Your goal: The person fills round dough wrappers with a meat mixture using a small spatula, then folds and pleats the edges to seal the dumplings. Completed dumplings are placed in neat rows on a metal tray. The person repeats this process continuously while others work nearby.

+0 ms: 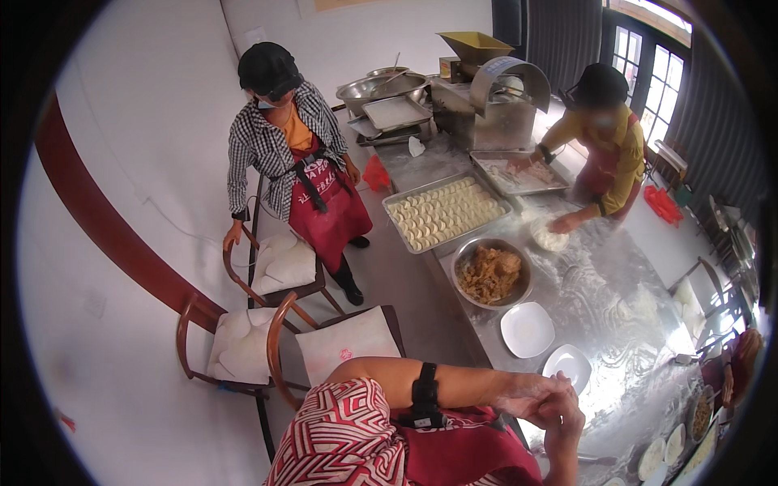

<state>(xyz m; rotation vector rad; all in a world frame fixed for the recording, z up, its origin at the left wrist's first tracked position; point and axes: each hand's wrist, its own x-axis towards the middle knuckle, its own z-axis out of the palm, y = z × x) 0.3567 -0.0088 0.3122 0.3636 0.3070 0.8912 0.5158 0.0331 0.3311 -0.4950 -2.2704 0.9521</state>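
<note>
My left hand [527, 393] and my right hand [562, 416] meet above the near edge of the floury metal table [602, 291]. Their fingers overlap, and whether anything lies between them cannot be told. Just beyond the hands is a white plate [568, 364], partly covered by my fingers. Another white plate [527, 330] stands beside it. Farther up is a steel bowl of brown filling [492, 273]. Past that, a metal tray [396, 226] holds rows of crescent-shaped dumplings [447, 212].
A person in yellow [623, 152] reaches to a floury tray [519, 173] and a dough mound [550, 234]. Another person [292, 152] stands by wooden chairs [282, 261]. A steel machine [486, 115] and stacked trays [395, 113] occupy the far end. Several dishes [674, 443] lie lower right.
</note>
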